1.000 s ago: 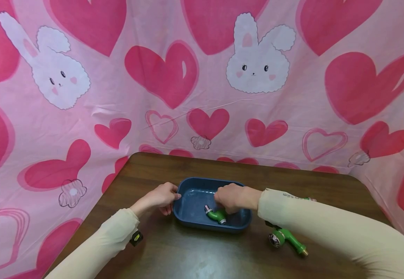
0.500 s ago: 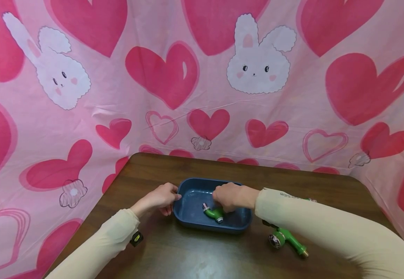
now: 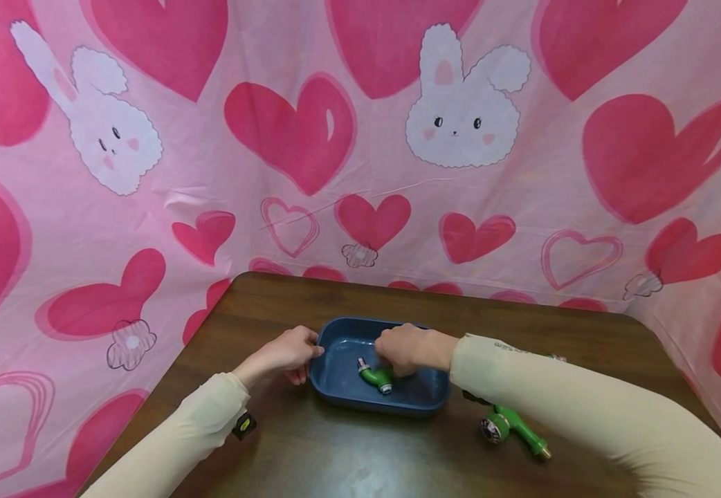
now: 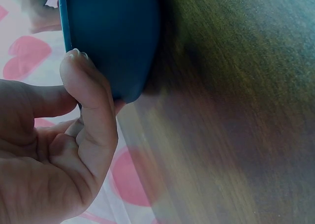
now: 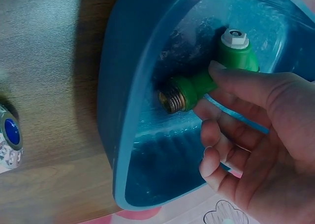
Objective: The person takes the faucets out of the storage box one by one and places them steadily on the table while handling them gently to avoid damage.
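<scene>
A deep blue rectangular tray (image 3: 348,401) stands on the wooden table. My left hand (image 3: 288,353) pinches its left rim; in the left wrist view, thumb and fingers (image 4: 93,106) meet on the edge. Inside the tray my right hand (image 3: 407,349) holds a green bent pipe fitting (image 3: 375,377) between thumb and fingers. In the right wrist view the fitting (image 5: 197,86) shows a threaded brass end and a pale hexagonal nut. It lies low in the tray; whether it touches the floor I cannot tell.
Right of the tray, a green angled fitting (image 3: 522,429) with a round patterned end and a brass tip lies on the table (image 3: 311,456). Another small green part (image 3: 558,357) shows behind the right sleeve. A pink heart-print cloth (image 3: 367,159) hangs behind the table.
My right hand has shifted left and slightly away from me inside the tray, carrying the green pipe fitting along. The left hand and tray stay in place.
</scene>
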